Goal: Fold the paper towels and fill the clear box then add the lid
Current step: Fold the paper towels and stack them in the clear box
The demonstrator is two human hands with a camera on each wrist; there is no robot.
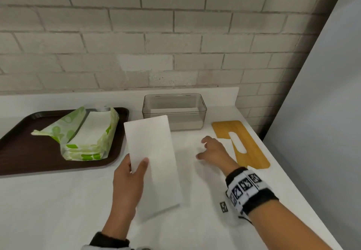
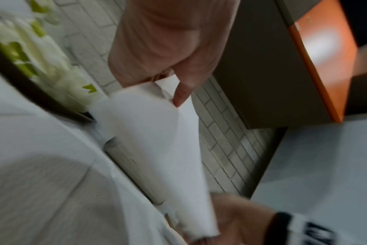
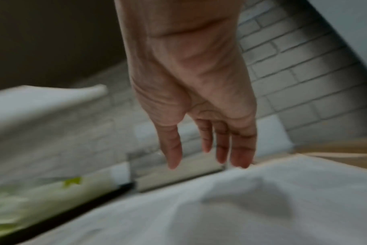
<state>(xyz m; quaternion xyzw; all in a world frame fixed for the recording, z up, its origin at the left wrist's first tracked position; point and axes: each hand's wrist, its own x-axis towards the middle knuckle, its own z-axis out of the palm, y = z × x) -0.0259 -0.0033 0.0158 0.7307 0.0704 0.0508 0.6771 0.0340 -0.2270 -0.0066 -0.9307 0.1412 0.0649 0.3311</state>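
Observation:
My left hand (image 1: 134, 166) pinches the left edge of a long white paper towel (image 1: 154, 163), thumb on top, and holds it lifted above the counter; the towel (image 2: 157, 137) hangs from the thumb in the left wrist view. My right hand (image 1: 210, 150) hovers over the counter to the towel's right, fingers relaxed and holding nothing (image 3: 207, 149). The clear box (image 1: 173, 111) stands at the back by the wall with folded towels low inside it. The wooden lid (image 1: 241, 144) with a slot lies flat to its right.
A dark brown tray (image 1: 25, 152) on the left carries an opened green-and-white pack of paper towels (image 1: 84, 134). The brick wall runs along the back and a pale panel closes the right side. The white counter (image 1: 58, 210) extends toward me.

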